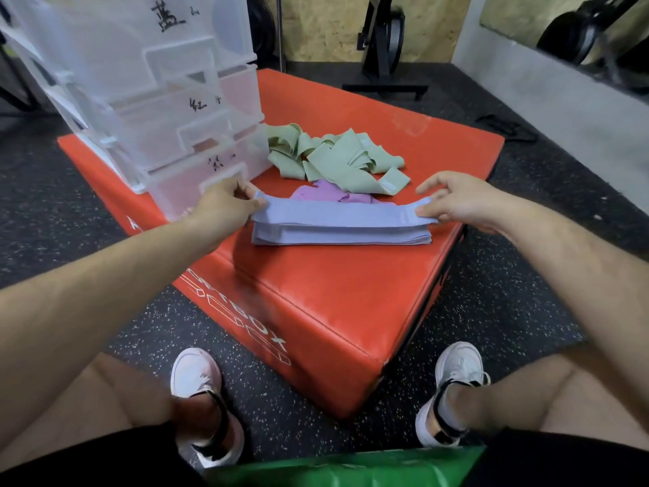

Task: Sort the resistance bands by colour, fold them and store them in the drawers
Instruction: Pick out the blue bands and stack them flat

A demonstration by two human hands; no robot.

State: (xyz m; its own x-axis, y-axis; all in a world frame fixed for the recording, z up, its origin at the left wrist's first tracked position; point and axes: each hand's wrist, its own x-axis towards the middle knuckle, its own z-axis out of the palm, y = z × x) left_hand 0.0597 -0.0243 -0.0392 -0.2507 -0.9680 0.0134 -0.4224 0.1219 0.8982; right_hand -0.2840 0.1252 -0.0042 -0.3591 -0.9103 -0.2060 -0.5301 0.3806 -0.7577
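Observation:
A flat stack of blue resistance bands (pixel 340 235) lies on the red foam box (pixel 333 297). The top blue band (pixel 337 214) is stretched out over the stack. My left hand (pixel 224 205) pinches its left end and my right hand (pixel 456 198) pinches its right end. Behind the stack lie crumpled pink bands (pixel 326 195) and a loose heap of green bands (pixel 337 156). A clear plastic drawer unit (pixel 151 93) with handwritten labels stands on the box's left side, its drawers shut.
The box sits on black speckled rubber flooring (pixel 491 293). My two feet in white shoes flank its near corner. A green object (pixel 351 469) lies at the bottom edge. A black equipment stand (pixel 382 47) and a white wall ledge (pixel 562 93) are behind.

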